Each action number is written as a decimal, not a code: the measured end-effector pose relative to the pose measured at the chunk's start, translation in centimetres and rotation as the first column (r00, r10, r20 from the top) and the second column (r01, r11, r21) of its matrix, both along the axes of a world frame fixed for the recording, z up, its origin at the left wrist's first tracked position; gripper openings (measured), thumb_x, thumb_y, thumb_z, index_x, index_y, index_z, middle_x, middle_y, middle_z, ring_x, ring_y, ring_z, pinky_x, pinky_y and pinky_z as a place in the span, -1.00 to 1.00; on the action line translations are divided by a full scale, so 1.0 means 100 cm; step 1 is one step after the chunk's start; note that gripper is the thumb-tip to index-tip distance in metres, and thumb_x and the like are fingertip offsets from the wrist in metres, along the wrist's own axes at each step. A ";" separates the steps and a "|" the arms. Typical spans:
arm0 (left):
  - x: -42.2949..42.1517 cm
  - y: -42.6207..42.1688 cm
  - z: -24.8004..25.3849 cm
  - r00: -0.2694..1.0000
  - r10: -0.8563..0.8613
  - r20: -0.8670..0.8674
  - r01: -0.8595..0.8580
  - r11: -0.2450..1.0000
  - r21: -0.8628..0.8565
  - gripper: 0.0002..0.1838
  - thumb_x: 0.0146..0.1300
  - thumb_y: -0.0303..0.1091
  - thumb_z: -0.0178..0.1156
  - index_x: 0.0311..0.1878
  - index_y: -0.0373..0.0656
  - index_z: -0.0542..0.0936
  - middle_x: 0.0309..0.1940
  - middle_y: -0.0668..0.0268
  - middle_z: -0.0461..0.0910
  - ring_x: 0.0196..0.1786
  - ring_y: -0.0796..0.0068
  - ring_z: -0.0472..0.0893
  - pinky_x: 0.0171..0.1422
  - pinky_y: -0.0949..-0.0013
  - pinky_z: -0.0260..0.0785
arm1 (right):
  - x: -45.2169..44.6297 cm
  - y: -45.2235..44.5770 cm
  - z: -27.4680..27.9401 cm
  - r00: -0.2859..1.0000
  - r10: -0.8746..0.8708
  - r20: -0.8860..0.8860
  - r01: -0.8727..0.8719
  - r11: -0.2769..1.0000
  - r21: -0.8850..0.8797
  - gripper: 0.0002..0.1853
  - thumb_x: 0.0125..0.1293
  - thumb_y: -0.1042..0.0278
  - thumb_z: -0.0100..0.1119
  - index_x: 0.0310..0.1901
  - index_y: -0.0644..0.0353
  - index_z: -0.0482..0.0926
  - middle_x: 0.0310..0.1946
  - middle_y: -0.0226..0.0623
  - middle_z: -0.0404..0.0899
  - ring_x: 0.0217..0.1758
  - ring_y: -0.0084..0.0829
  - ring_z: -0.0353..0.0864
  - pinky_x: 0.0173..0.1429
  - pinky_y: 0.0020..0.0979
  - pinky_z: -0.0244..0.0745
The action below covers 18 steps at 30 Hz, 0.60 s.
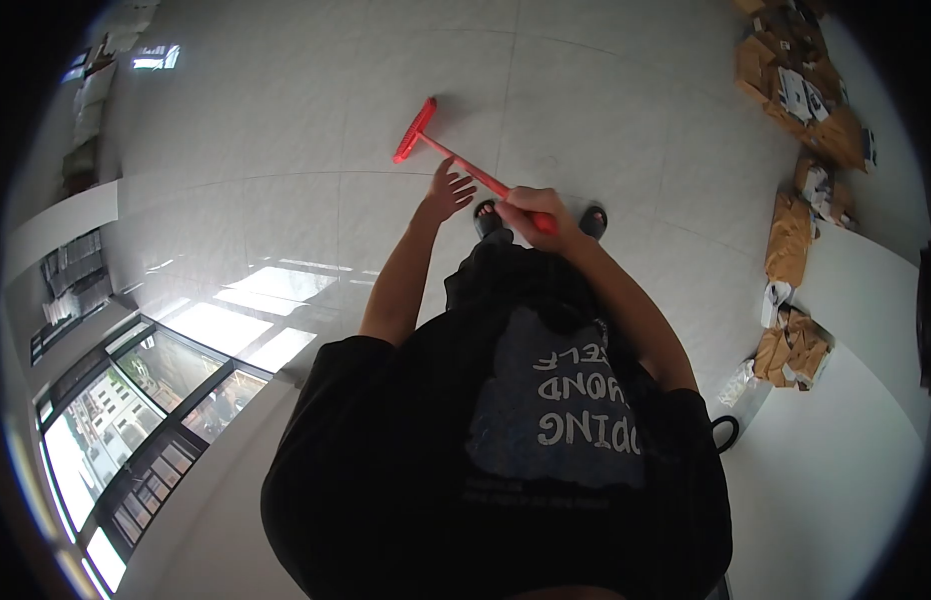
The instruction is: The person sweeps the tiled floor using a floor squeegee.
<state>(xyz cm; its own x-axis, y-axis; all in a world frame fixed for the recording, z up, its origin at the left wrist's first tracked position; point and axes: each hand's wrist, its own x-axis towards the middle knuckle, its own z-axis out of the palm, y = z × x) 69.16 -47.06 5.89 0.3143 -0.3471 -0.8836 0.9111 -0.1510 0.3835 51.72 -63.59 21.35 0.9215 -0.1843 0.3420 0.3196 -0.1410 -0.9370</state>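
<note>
A red floor brush (pixel 416 130) with a long handle and a narrow, ridged head reaches out in front of me over the grey floor. My right hand (pixel 534 212) is wrapped around the handle near its end, and a thick red grip shows below the fist. Beside the handle, on its left, is my left hand (pixel 451 192), open with the fingers spread. It seems apart from the handle, though its fingertips come close. The brush head appears to be down at the floor.
My feet in dark sandals (pixel 597 220) stand just beyond my hands. Brown paper bags and packages (pixel 791 240) line the right wall. A large window (pixel 126 420) is at lower left, throwing bright patches of light (pixel 276 285) onto the tiled floor (pixel 606 110).
</note>
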 end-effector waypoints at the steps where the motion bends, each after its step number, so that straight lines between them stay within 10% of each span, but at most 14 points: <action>1: -0.013 -0.022 -0.003 0.999 -0.048 -0.021 0.047 0.998 -0.040 -0.06 0.05 0.24 0.25 0.40 -0.06 0.17 0.05 0.24 0.50 0.02 0.15 0.55 0.10 0.14 0.35 | -0.016 -0.016 0.013 1.000 -0.007 -0.005 0.007 1.000 0.004 -0.76 0.26 0.55 0.19 -0.55 0.31 0.40 -0.65 -0.20 0.31 -0.60 -0.28 0.27 -0.44 -0.31 0.21; 7: -0.138 -0.146 -0.017 0.946 -0.325 0.003 0.324 0.943 0.073 -0.61 -0.03 0.07 0.20 -0.26 0.04 0.43 -0.23 0.34 0.55 -0.23 0.24 0.59 -0.11 0.18 0.38 | -0.137 -0.098 0.073 0.964 -0.130 -0.231 0.124 0.992 -0.040 -0.86 0.28 0.64 0.07 -0.46 0.37 0.45 -0.57 -0.22 0.43 -0.57 -0.37 0.36 -0.42 -0.39 0.26; 18: -0.188 -0.152 0.005 0.959 -0.035 0.282 -0.003 0.991 0.133 -0.73 0.07 -0.05 0.23 -0.30 -0.03 0.58 -0.30 0.36 0.61 -0.26 0.44 0.56 -0.10 0.27 0.47 | -0.180 -0.141 0.062 0.994 -0.078 0.077 0.077 0.997 0.009 -0.83 0.18 0.61 0.21 -0.50 0.32 0.43 -0.57 -0.17 0.44 -0.52 -0.20 0.47 -0.38 -0.35 0.36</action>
<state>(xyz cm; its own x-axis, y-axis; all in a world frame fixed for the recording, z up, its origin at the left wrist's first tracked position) 50.37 -62.25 6.38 0.5532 -0.2415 -0.7973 0.7651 -0.2313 0.6009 33.74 -77.65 27.54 0.8752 -0.2560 0.4104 0.3794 -0.1630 -0.9108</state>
